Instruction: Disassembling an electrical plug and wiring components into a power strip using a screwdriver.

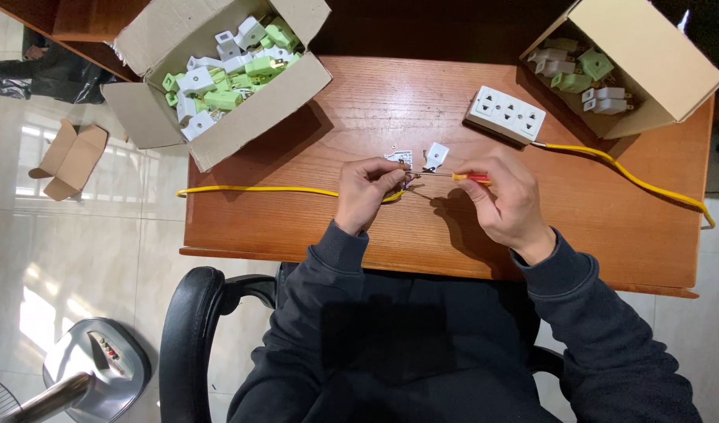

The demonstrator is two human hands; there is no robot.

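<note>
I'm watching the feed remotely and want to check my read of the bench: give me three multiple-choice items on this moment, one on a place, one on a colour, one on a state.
1. Where is the white power strip?
A. on the floor
B. on the table, beside the right-hand cardboard box
C. inside the left-hand cardboard box

2. What colour is the cable across the table?
A. yellow
B. black
C. blue

3. What is the right hand doing?
A. resting flat and empty
B. reaching into a box
C. holding a screwdriver pointed toward the left hand

Answers:
1 B, it lies on the wood just left of that box.
2 A, yellow all along its length.
3 C, its red and yellow handle is in the fingers and the shaft meets the left fingertips.
</note>
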